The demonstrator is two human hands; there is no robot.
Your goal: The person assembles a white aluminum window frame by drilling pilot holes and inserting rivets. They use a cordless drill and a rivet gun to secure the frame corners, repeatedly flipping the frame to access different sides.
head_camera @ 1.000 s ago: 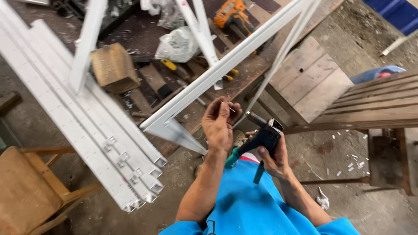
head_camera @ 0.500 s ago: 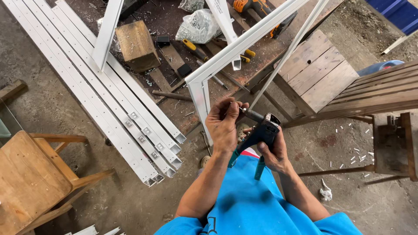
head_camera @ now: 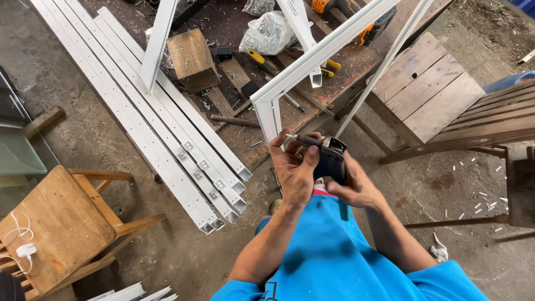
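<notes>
Head view, single entry.

Right hand (head_camera: 356, 187): closed around the body of a dark power drill (head_camera: 330, 159), which is held level in front of the chest, nose pointing to the person's left.

Left hand (head_camera: 295, 167): fingers curled at the nose of the drill, thumb and fingertips pinched on a small screw (head_camera: 290, 136) seated at the tip of the driver bit (head_camera: 305, 140).

Just beyond the pinched screw: the mitred corner of a white aluminium frame (head_camera: 270, 108), its two members joined at the corner; whether any screw is already driven there cannot be told. Judged state: screw loaded on the bit, not yet set against the frame; the driving is still to be done.

Beyond the grip, on the workbench (head_camera: 234, 120): a wooden block (head_camera: 192, 58), a yellow-handled screwdriver (head_camera: 262, 61), a clear plastic bag (head_camera: 267, 30), an orange power tool (head_camera: 334, 8).

Left of the grip: a stack of white aluminium profiles (head_camera: 167, 134) slanting off the bench edge; lower left, a wooden stool (head_camera: 61, 223).

Right of the grip: a slatted wooden bench (head_camera: 434, 95).
</notes>
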